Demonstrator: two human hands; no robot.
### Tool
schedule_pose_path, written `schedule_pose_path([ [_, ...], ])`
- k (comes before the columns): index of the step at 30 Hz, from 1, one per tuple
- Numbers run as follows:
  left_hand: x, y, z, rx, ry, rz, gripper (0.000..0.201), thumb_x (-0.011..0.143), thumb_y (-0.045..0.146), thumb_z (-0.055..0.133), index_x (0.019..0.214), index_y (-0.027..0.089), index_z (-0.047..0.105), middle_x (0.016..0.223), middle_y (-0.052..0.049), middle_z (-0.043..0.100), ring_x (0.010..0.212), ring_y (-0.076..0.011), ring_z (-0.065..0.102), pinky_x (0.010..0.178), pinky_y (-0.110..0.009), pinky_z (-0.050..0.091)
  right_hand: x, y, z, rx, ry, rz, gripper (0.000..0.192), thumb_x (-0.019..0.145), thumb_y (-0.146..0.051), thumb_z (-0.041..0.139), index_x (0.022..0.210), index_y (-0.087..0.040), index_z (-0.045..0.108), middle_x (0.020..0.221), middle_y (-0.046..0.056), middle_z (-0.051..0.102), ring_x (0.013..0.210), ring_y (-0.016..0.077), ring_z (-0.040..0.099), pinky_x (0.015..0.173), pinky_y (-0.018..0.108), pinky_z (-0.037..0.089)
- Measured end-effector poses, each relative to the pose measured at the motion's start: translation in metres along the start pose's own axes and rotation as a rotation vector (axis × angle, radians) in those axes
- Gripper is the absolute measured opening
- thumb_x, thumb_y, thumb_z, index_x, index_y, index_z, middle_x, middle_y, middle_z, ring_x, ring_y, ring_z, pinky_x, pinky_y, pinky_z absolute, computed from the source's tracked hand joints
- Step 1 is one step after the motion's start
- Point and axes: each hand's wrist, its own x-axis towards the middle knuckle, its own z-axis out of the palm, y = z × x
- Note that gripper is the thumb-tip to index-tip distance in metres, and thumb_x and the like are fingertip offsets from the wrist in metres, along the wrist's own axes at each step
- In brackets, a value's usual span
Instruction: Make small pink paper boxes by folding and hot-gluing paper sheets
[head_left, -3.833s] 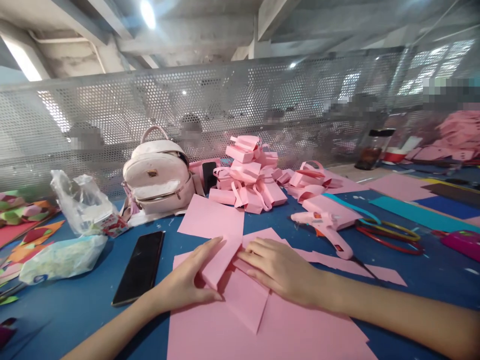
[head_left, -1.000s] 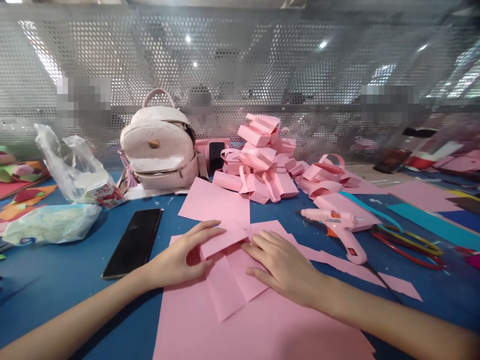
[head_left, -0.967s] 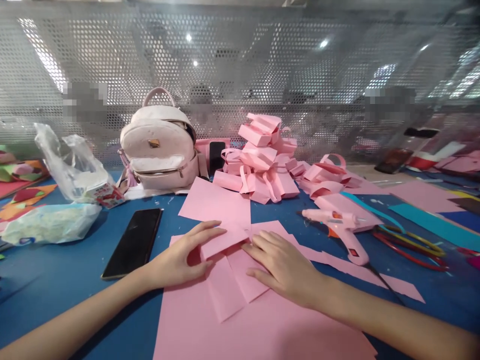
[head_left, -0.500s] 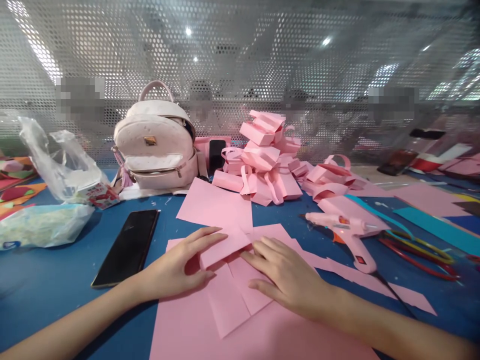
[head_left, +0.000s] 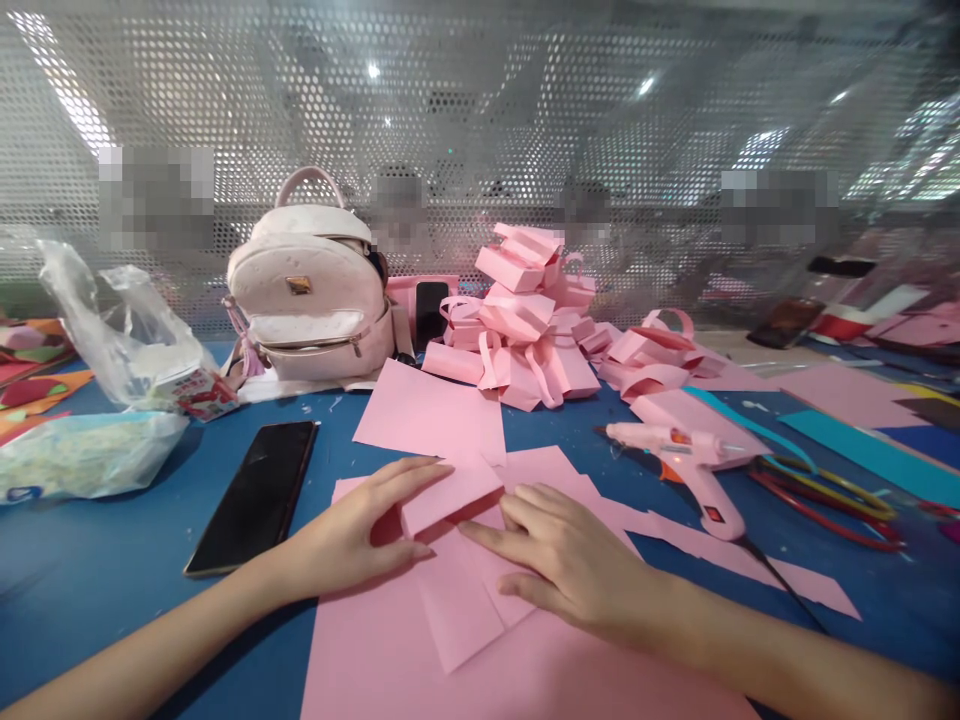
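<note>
Both hands work thin, floppy paper (head_left: 450,600). Left hand (head_left: 352,535) pinches the raised flap (head_left: 448,493); right hand (head_left: 574,560) lies spread, flattening the crease.

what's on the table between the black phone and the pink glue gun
In the head view, both hands, left hand and right hand, folding pink paper, lie between black phone and pink glue gun.

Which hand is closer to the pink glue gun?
The right hand. It lies flat on the folded pink paper sheet, with the pink plastic glue gun off to its right. The left hand holds the paper's raised flap, farther away on the other side.
</note>
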Motion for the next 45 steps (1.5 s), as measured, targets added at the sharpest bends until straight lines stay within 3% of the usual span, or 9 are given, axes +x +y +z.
schedule_pose_path([
  [8, -0.001, -0.002, 0.001, 0.002, 0.011, 0.014, 0.069, 0.088, 0.02, 0.067, 0.151, 0.03, 0.039, 0.155, -0.01, 0.044, 0.142, -0.0279, 0.044, 0.119, -0.048, 0.036, 0.0, -0.002, -0.002, 0.072, -0.024, 0.022, 0.062, 0.104, -0.059, 0.023, 0.151, -0.026, 0.046, 0.106, 0.011, 0.062, 0.096, 0.0274, 0.053, 0.087, 0.043, 0.044],
  [16, -0.001, -0.001, 0.001, 0.004, 0.009, 0.009, 0.071, 0.088, 0.02, 0.068, 0.151, 0.031, 0.039, 0.155, -0.009, 0.044, 0.142, -0.0284, 0.044, 0.118, -0.048, 0.037, -0.001, -0.003, -0.002, 0.052, -0.005, 0.063, 0.057, 0.104, -0.055, 0.033, 0.138, -0.017, 0.059, 0.106, 0.013, 0.065, 0.096, 0.0284, 0.056, 0.084, 0.043, 0.047],
  [26, 0.0, 0.0, 0.001, 0.03, 0.018, 0.001, 0.074, 0.086, 0.019, 0.069, 0.152, 0.029, 0.037, 0.156, -0.01, 0.044, 0.143, -0.029, 0.042, 0.12, -0.048, 0.035, -0.003, -0.002, 0.002, -0.031, 0.084, 0.089, 0.05, 0.103, -0.05, 0.04, 0.128, -0.013, 0.064, 0.107, 0.014, 0.068, 0.093, 0.03, 0.061, 0.081, 0.045, 0.05],
  [33, -0.001, -0.001, 0.001, 0.148, 0.171, 0.062, 0.062, 0.093, 0.031, 0.065, 0.149, 0.033, 0.038, 0.158, -0.01, 0.034, 0.146, -0.031, 0.037, 0.117, -0.047, 0.039, -0.006, -0.005, 0.001, -0.15, 0.21, 0.041, 0.039, 0.104, -0.037, 0.042, 0.125, -0.012, 0.064, 0.104, 0.013, 0.07, 0.091, 0.0273, 0.064, 0.079, 0.041, 0.051],
  [36, -0.009, 0.014, 0.005, 0.323, 0.288, 0.14, 0.06, 0.089, 0.049, 0.069, 0.14, 0.028, 0.043, 0.146, -0.014, 0.046, 0.132, -0.0329, 0.05, 0.106, -0.047, 0.047, -0.019, -0.01, -0.012, -0.276, 0.313, -0.115, 0.034, 0.102, -0.022, 0.038, 0.125, -0.014, 0.062, 0.098, 0.011, 0.072, 0.085, 0.0239, 0.064, 0.076, 0.038, 0.049],
  [38, -0.015, 0.03, 0.014, 0.508, 0.301, 0.245, 0.056, 0.084, 0.061, 0.069, 0.123, 0.024, 0.053, 0.117, -0.012, 0.062, 0.103, -0.0302, 0.063, 0.086, -0.044, 0.052, -0.036, -0.012, -0.024, -0.371, 0.357, -0.177, 0.029, 0.099, -0.016, 0.042, 0.121, -0.017, 0.061, 0.091, 0.007, 0.072, 0.079, 0.0227, 0.063, 0.074, 0.038, 0.047],
  [41, -0.023, 0.051, 0.034, 0.738, 0.163, 0.397, 0.054, 0.085, 0.064, 0.065, 0.109, 0.017, 0.058, 0.095, -0.01, 0.068, 0.078, -0.0281, 0.063, 0.071, -0.044, 0.05, -0.074, -0.007, -0.042, -0.424, 0.496, -0.025, 0.015, 0.095, -0.021, 0.051, 0.107, -0.025, 0.059, 0.09, 0.005, 0.071, 0.081, 0.0241, 0.063, 0.075, 0.039, 0.047],
  [43, -0.026, 0.06, 0.044, 0.818, 0.146, 0.367, 0.056, 0.082, 0.059, 0.071, 0.112, 0.013, 0.058, 0.099, -0.013, 0.069, 0.082, -0.031, 0.063, 0.073, -0.046, 0.05, -0.103, 0.005, -0.051, -0.383, 0.62, 0.221, 0.005, 0.097, -0.028, 0.051, 0.098, -0.026, 0.056, 0.089, 0.006, 0.067, 0.085, 0.0251, 0.064, 0.076, 0.039, 0.048],
  [45, -0.025, 0.063, 0.048, 0.84, 0.118, 0.256, 0.048, 0.082, 0.046, 0.076, 0.113, 0.013, 0.059, 0.103, -0.014, 0.068, 0.088, -0.0337, 0.063, 0.076, -0.048, 0.051, -0.129, 0.021, -0.055, -0.305, 0.749, 0.53, 0.019, 0.098, -0.043, 0.049, 0.09, -0.025, 0.05, 0.087, 0.006, 0.061, 0.076, 0.0233, 0.061, 0.069, 0.038, 0.049],
])
